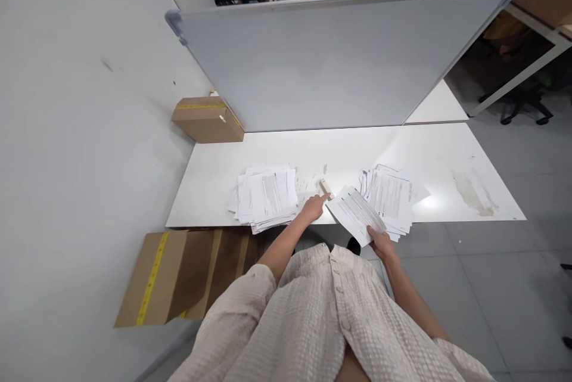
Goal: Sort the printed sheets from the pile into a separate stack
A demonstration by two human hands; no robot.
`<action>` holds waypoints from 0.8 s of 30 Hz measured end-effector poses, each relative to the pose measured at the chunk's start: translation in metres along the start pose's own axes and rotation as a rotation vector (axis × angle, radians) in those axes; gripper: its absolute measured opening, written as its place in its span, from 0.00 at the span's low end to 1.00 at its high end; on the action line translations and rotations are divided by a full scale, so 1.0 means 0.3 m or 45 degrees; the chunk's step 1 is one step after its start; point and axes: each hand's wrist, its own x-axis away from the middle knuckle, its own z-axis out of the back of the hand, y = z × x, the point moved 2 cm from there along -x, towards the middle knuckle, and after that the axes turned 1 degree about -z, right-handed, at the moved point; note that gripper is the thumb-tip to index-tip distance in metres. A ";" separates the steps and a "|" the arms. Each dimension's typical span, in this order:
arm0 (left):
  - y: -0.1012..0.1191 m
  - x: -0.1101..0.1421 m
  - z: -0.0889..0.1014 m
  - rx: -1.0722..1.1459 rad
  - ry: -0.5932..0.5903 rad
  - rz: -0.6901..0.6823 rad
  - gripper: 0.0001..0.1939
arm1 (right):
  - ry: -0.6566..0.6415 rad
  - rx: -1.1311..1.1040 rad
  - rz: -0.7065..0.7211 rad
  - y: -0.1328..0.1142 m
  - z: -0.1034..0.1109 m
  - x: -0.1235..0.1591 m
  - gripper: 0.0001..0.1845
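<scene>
My right hand (381, 244) grips a printed sheet of paper (355, 215) by its lower right corner, with the thumb on top. The sheet is tilted over the table's front edge and overlaps the right paper stack (393, 197). My left hand (314, 207) has its index finger stretched out at the near end of a small cream oblong object (325, 185), close to the sheet's left corner. Whether the fingertip touches the object or the paper, I cannot tell. Left of this hand lies another loose stack of printed papers (266, 198).
A whiteboard (313, 66) stands along the back of the white table (447, 173). One cardboard box (210, 123) sits at the back left corner; more cardboard boxes (174, 275) are below on the left. A wall borders the left side.
</scene>
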 end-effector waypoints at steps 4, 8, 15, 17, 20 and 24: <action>0.000 -0.019 -0.008 -0.052 -0.042 0.008 0.28 | 0.062 -0.111 -0.217 -0.005 -0.027 -0.018 0.22; 0.002 -0.031 -0.011 -0.089 -0.115 0.050 0.29 | 0.082 -0.220 -0.260 -0.037 -0.043 -0.015 0.22; 0.018 -0.030 -0.002 -0.349 -0.204 0.070 0.31 | 0.154 -0.463 -0.391 -0.059 -0.059 -0.003 0.19; 0.019 -0.030 -0.002 -0.383 -0.202 0.077 0.31 | 0.162 -0.465 -0.384 -0.058 -0.062 -0.008 0.19; 0.019 -0.033 -0.006 -0.410 -0.199 0.092 0.31 | 0.168 -0.431 -0.384 -0.057 -0.066 -0.014 0.19; 0.026 -0.026 -0.011 -0.379 -0.150 0.084 0.31 | 0.182 -0.393 -0.361 -0.062 -0.047 -0.011 0.19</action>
